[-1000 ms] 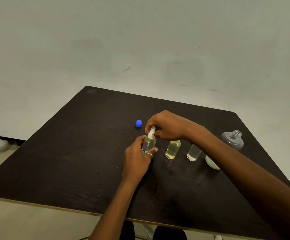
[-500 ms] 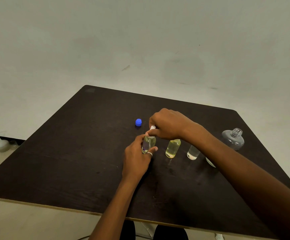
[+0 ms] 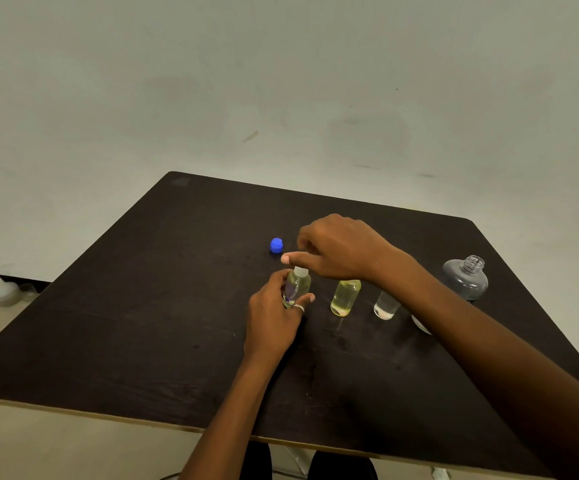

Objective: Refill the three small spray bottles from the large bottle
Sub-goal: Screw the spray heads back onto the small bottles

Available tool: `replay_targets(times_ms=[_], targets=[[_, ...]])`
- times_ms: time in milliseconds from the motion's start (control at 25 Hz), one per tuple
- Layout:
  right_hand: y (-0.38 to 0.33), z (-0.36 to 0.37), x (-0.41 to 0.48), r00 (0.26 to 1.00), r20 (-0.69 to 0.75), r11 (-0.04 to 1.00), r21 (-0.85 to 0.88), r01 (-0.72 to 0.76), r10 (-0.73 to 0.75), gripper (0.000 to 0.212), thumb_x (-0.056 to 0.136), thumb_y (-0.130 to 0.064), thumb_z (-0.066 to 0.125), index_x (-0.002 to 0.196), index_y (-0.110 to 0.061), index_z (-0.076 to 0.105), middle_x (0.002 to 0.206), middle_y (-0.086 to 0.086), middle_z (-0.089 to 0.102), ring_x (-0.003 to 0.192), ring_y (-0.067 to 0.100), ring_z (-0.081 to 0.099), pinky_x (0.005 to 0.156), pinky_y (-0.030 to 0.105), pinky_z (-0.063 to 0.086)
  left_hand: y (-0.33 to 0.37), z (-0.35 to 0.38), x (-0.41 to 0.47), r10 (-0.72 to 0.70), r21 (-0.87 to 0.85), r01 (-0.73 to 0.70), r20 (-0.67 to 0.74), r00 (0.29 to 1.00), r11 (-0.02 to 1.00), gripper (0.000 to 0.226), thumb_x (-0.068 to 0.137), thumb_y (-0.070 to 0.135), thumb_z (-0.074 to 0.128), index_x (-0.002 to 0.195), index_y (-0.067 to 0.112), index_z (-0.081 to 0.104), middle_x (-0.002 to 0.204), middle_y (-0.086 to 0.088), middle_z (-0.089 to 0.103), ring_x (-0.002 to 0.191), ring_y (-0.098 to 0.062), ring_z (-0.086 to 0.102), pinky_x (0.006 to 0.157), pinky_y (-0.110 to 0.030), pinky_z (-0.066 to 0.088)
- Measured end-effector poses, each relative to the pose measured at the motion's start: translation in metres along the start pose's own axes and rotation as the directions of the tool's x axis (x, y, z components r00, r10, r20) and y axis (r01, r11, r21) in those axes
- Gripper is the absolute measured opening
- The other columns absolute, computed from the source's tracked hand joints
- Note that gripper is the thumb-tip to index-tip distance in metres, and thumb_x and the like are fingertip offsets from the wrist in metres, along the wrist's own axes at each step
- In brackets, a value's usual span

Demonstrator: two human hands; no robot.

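Note:
Three small bottles stand in a row on the dark table (image 3: 142, 323). My left hand (image 3: 274, 317) grips the leftmost small bottle (image 3: 296, 287), which holds pale yellow liquid and has a white spray top (image 3: 301, 271). My right hand (image 3: 340, 247) is directly over that top, fingers curled and thumb lying across it, pinching the spray head. The middle small bottle (image 3: 345, 297) holds yellow liquid and the third small bottle (image 3: 385, 306) looks nearly clear; my right forearm hides both their necks. The large clear bottle (image 3: 466, 278) stands uncapped at the far right.
A blue cap (image 3: 276, 244) lies on the table just behind the left bottle. A white object (image 3: 419, 323) shows partly under my right forearm. The table's right edge runs close to the large bottle. A pale wall is behind the table.
The white spray top has come down onto the left bottle's neck under my right hand, and that hand has turned so its thumb lies across the top. My left hand's grip is unchanged.

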State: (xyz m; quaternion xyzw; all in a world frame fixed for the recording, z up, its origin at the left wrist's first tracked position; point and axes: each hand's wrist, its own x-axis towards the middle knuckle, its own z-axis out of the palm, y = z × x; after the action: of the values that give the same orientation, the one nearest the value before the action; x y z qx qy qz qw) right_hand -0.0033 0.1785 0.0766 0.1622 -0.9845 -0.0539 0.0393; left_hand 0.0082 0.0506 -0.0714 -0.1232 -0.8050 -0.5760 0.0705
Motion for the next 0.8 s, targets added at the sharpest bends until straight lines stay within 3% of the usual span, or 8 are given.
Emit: replay_targets(times_ms=[120,200,320,400,480,600,800], targets=[[0.009,-0.007,0.001,0.984,0.1,0.981,0.137,0.135,-0.149,0.032,0.091,-0.039,0.064,0.12,-0.025,0.064,0.114,-0.004,0.065,0.102,0.014,0.061,0.083,0.03,0.05,0.0,0.0,0.0,-0.01,-0.003,0.01,0.005,1.0,1.0,0.044,0.08,0.031,0.081,0.118,0.028,0.059,0.092,0.024,0.061,0.085,0.018,0.058,0.07,0.001,0.042],[0.009,-0.004,0.004,0.971,0.15,0.974,0.155,0.163,-0.187,0.034,0.088,-0.022,0.069,0.121,-0.027,0.066,0.119,-0.003,0.065,0.105,0.014,0.062,0.092,0.036,0.051,0.0,0.0,0.0,-0.018,0.003,0.018,0.009,1.0,1.0,0.045,0.08,0.031,0.081,0.119,0.028,0.059,0.093,0.023,0.061,0.085,0.019,0.057,0.07,0.001,0.042],[0.006,0.003,0.007,0.975,0.147,0.978,0.153,0.142,-0.164,0.029,0.086,-0.015,0.069,0.113,-0.025,0.071,0.111,-0.002,0.07,0.098,0.016,0.065,0.089,0.038,0.053,0.001,0.0,0.0,-0.017,0.01,0.017,0.014,1.0,1.0,0.046,0.08,0.032,0.081,0.12,0.029,0.058,0.097,0.021,0.062,0.086,0.018,0.057,0.069,0.0,0.042],[0.005,0.003,0.007,0.981,0.143,0.984,0.144,0.107,-0.128,0.022,0.087,-0.02,0.069,0.109,-0.023,0.072,0.107,-0.001,0.07,0.094,0.016,0.065,0.084,0.035,0.053,0.001,0.0,0.0,-0.026,0.007,0.026,0.02,0.999,1.0,0.046,0.081,0.032,0.08,0.121,0.03,0.058,0.101,0.019,0.063,0.088,0.014,0.057,0.068,-0.002,0.043],[0.002,0.002,0.007,0.987,0.129,0.992,0.103,0.078,-0.091,0.019,0.09,-0.032,0.066,0.103,-0.019,0.07,0.098,-0.001,0.069,0.087,0.016,0.064,0.069,0.029,0.049,0.001,0.0,0.001,-0.025,0.012,0.025,0.019,0.999,1.0,0.047,0.081,0.032,0.08,0.122,0.029,0.058,0.102,0.019,0.063,0.088,0.011,0.057,0.07,-0.005,0.041],[-0.004,0.002,0.006,0.994,0.101,0.995,-0.084,0.045,-0.036,0.035,0.093,-0.051,0.055,0.094,-0.016,0.064,0.085,0.001,0.064,0.075,0.017,0.059,0.051,0.022,0.03,0.0,0.001,0.001,-0.021,0.022,0.021,0.011,1.0,1.0,0.049,0.08,0.033,0.081,0.123,0.027,0.058,0.097,0.021,0.06,0.085,0.012,0.056,0.07,-0.005,0.04],[-0.009,0.006,0.003,0.999,0.035,0.975,-0.223,-0.019,0.027,0.054,0.094,-0.065,0.039,0.07,-0.017,0.043,0.064,-0.003,0.043,0.063,0.019,0.052,0.055,0.03,0.037,-0.001,0.001,0.002,-0.027,0.011,0.027,0.012,1.0,1.0,0.04,0.08,0.034,0.081,0.114,0.03,0.059,0.093,0.023,0.061,0.085,0.012,0.059,0.066,-0.002,0.043]])
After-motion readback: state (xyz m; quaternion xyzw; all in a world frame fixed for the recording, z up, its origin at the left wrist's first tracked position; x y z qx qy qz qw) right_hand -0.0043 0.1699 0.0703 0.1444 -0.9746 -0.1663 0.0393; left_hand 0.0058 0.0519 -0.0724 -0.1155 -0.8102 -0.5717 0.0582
